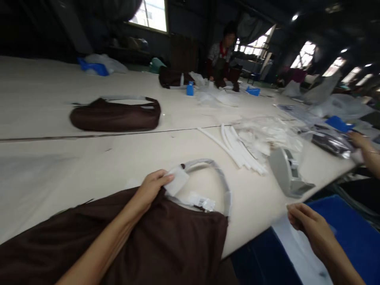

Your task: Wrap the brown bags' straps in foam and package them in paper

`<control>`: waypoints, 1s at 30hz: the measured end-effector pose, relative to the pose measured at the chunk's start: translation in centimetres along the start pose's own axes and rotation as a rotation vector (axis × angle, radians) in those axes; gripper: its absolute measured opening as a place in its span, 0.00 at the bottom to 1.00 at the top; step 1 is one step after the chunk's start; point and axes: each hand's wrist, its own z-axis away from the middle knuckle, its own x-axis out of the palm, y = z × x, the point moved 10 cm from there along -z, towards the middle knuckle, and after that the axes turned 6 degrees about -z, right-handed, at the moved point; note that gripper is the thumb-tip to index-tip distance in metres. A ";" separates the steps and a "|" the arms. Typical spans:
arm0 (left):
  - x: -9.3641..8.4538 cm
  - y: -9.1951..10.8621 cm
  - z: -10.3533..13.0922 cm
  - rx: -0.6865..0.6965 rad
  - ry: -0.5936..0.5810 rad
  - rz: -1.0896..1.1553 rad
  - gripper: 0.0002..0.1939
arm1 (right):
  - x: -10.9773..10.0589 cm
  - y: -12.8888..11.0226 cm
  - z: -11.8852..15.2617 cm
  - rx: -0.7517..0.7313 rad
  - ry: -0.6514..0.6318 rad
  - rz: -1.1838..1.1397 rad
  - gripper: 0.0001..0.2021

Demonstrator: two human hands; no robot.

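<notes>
A dark brown bag (175, 241) lies at the table's near edge, its strap (224, 178) wrapped in pale padding and curved upward. My left hand (152, 186) is closed on a small white sheet (178, 180), pressing it by the strap's left end. A small clear packet (202, 202) rests at the bag's opening. My right hand (311, 227) is apart from the bag, off the table's edge, its fingers pinched together; a tiny pale bit shows at the fingertips, too small to name. Near it stands a grey tape dispenser (285, 170).
White foam tubes (237, 150) and crumpled clear plastic (267, 130) lie on the table (175, 148). Another brown bag (115, 114) sits farther back. A blue bin (347, 225) is below at right. A co-worker (221, 55) stands beyond; another person's hand (360, 142) reaches in at right.
</notes>
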 end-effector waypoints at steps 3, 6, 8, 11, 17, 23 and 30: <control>0.2 -0.7 0.1 0.015 -0.019 0.057 0.21 | 9.2 -4.1 2.6 -0.081 -0.359 0.091 0.22; 0.2 -1.0 0.3 0.030 -0.017 0.067 0.21 | 18.8 -9.0 7.7 -0.193 -0.713 0.028 0.19; 0.2 -0.9 0.5 0.044 -0.023 0.071 0.20 | 23.7 -12.0 11.3 -0.281 -0.904 -0.100 0.15; 0.2 -0.9 0.5 0.067 -0.025 0.073 0.18 | 28.5 -13.3 14.4 -0.313 -1.077 -0.324 0.11; 0.3 -1.2 0.3 0.089 -0.027 0.094 0.18 | 32.8 -6.3 12.2 -0.109 -0.999 -0.316 0.15; 0.4 -1.5 0.2 0.088 -0.040 0.113 0.19 | 32.4 -4.6 10.5 -0.094 -0.829 -0.283 0.19; 0.8 -1.4 0.4 0.095 -0.089 0.118 0.21 | 33.1 -3.4 10.1 -0.063 -0.748 -0.250 0.24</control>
